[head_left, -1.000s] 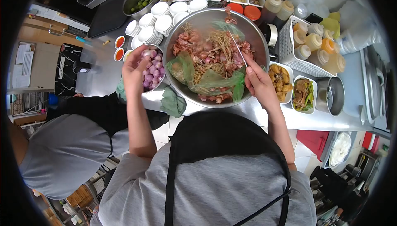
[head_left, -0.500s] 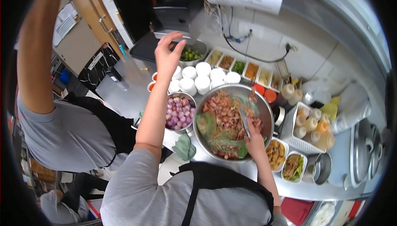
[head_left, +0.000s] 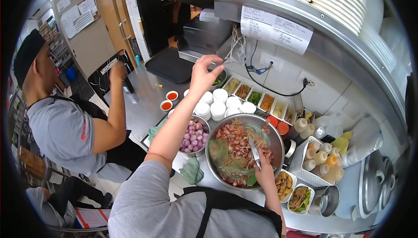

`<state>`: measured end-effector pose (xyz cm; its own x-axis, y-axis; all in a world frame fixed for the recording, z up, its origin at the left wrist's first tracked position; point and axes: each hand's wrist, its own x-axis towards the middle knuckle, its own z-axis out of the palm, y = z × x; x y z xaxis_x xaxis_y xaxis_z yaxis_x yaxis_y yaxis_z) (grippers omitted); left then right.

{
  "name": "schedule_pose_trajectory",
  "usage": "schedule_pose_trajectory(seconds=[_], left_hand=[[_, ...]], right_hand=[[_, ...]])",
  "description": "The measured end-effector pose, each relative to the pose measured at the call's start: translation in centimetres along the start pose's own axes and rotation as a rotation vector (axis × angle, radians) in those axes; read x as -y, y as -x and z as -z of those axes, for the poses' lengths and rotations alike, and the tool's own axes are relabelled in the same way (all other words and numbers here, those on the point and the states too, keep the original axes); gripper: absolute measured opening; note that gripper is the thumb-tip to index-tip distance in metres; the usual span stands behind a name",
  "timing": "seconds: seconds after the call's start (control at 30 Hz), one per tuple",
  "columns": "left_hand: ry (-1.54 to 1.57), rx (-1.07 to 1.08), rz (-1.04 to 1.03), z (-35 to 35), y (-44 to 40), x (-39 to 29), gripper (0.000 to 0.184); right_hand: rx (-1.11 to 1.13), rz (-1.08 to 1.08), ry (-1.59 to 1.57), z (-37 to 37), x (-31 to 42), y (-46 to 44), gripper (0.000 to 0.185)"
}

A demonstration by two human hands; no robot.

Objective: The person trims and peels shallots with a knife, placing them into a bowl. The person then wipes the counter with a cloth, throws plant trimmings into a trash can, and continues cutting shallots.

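Note:
My right hand point(head_left: 265, 172) grips a knife point(head_left: 254, 150) over a large steel bowl point(head_left: 278, 133). Its blade points away from me, above unpeeled red shallots point(head_left: 233, 133) with stringy roots. Green mesh netting point(head_left: 219, 153) lies among them in the bowl. My left hand point(head_left: 203, 74) is raised over the back of the counter, fingers curved and thumb apart, with nothing seen in it. Below my left forearm, a smaller steel pot point(head_left: 207, 127) holds peeled purple shallots point(head_left: 193, 138).
White cups point(head_left: 220, 95) are stacked behind the bowls. Spice containers point(head_left: 256, 97) line the wall; a white basket point(head_left: 300, 164) of bottles stands at right. A green cloth point(head_left: 190, 171) lies in front. At left stands a co-worker point(head_left: 65, 124). An overhead shelf point(head_left: 278, 9) carries plates.
The view has tilted up, showing more of the shelf and the co-worker, whose raised arm has come down. My left hand stays raised; my right still holds the knife over the bowl.

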<state>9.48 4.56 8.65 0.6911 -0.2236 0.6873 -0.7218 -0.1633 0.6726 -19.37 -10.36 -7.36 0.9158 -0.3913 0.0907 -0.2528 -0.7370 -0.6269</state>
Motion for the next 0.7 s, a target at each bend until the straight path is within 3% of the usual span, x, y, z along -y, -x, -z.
schedule_pose_trajectory(seconds=[0.3, 0.4, 0.43, 0.47, 0.7], left_hand=[[-0.108, 0.037, 0.067, 1.4, 2.0, 2.8, 0.021], [0.018, -0.055, 0.068, 2.2, 2.6, 5.4, 0.018], [0.056, -0.044, 0.155, 2.8, 2.8, 6.3, 0.018], [0.044, -0.08, 0.105, 3.5, 3.2, 6.8, 0.019], [-0.081, -0.135, 0.279, 12.6, 6.8, 7.5, 0.023]], right_hand=[[-0.024, 0.008, 0.044, -0.2, 0.2, 0.3, 0.057], [-0.019, 0.014, 0.028, -0.3, 0.7, 0.0, 0.059], [-0.01, 0.019, 0.023, -0.4, 0.9, 0.1, 0.062], [-0.019, 0.026, 0.06, -0.4, 1.2, 0.1, 0.061], [-0.039, 0.056, 0.107, 0.1, 1.2, 0.2, 0.046]])
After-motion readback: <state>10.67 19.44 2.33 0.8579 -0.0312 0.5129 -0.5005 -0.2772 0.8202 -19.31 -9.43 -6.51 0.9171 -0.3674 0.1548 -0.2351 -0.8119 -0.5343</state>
